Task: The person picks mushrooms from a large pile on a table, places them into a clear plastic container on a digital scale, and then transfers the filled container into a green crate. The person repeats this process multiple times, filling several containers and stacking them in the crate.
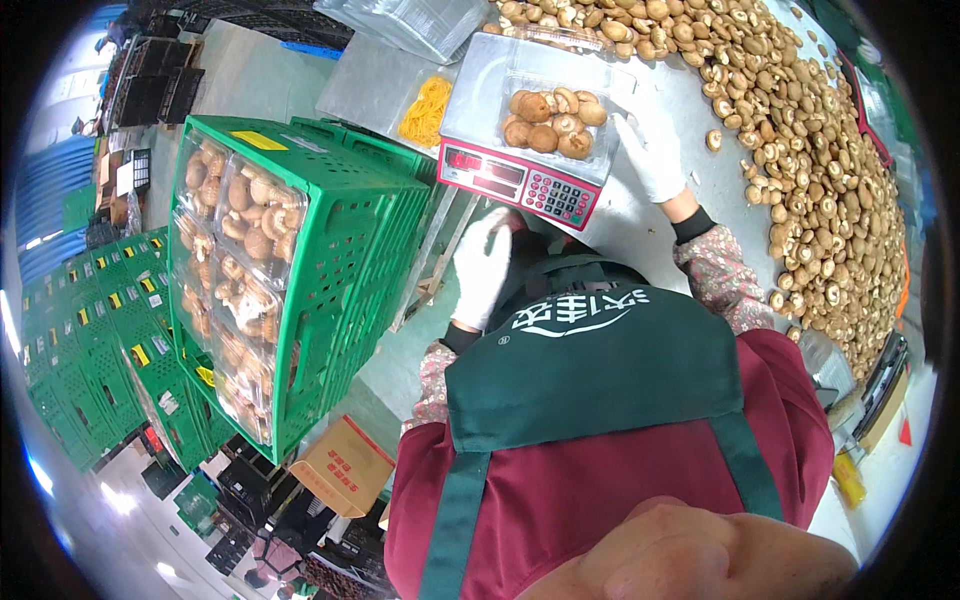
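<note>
On the steel platform of a red-framed digital scale (pixel 517 174) sits a clear plastic clamshell box (pixel 510 88), its lid folded back. Several brown shiitake mushrooms (pixel 559 124) lie inside it. My right hand (pixel 651 154), in a white glove, is at the box's right side with fingers extended; whether the fingertips touch the plastic I cannot tell. Just in front of the scale's lower left edge is my white-gloved left hand (pixel 481 262), fingers bent and thumb apart, with nothing visible in it. Both hands are beside the scale's keypad panel.
Loose shiitake mushrooms (pixel 810 172) spread over the metal table (pixel 675 90) at right. Yellow rubber bands (pixel 425 112) lie left of the scale, near stacked clear boxes (pixel 420 22). A green crate (pixel 330 210) of filled boxes stands left, above a cardboard carton (pixel 345 465).
</note>
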Available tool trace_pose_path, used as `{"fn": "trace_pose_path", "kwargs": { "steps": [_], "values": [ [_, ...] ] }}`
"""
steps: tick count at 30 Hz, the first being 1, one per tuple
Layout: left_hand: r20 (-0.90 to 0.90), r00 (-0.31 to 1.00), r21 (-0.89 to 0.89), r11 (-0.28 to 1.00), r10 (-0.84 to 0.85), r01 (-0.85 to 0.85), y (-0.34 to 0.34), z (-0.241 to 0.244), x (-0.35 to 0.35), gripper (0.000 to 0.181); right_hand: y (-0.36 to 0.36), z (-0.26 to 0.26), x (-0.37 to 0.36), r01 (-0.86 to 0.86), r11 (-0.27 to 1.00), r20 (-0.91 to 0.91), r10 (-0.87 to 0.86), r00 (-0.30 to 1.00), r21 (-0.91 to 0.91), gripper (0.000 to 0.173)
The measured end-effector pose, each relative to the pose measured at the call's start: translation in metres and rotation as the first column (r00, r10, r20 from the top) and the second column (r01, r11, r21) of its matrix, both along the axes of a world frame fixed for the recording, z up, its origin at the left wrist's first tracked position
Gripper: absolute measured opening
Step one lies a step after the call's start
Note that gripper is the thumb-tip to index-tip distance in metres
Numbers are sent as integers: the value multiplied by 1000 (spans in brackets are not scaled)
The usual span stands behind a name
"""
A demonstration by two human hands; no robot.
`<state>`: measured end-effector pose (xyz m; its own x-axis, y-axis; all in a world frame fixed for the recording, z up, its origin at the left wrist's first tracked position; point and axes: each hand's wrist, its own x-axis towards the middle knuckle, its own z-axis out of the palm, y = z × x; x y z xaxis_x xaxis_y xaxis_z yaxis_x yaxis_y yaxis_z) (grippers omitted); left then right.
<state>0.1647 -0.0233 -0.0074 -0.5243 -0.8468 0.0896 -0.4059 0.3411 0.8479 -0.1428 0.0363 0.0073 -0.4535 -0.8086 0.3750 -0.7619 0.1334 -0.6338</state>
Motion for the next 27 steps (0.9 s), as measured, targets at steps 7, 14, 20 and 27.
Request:
{"fn": "trace_pose_path", "kwargs": {
  "steps": [7, 14, 20, 27],
  "values": [
    [-186, 957, 227, 957, 224, -180, -63, 0, 9, 25, 46, -20, -11, 163, 987, 27, -163, 986, -1, 30],
    [-312, 943, 123, 989, 119, -85, -147, 1, -71, 27, 56, -12, 16, 187, 981, 37, -189, 981, 53, 31],
    [-207, 977, 258, 966, 51, 5, -210, -50, -154, 36, 63, -14, 19, 152, 988, 54, -152, 987, 15, 30],
    [-357, 915, 866, 435, 190, 247, -229, -48, -200, 50, 77, -18, 17, 170, 984, 38, -171, 984, 48, 29]
  ]
}}
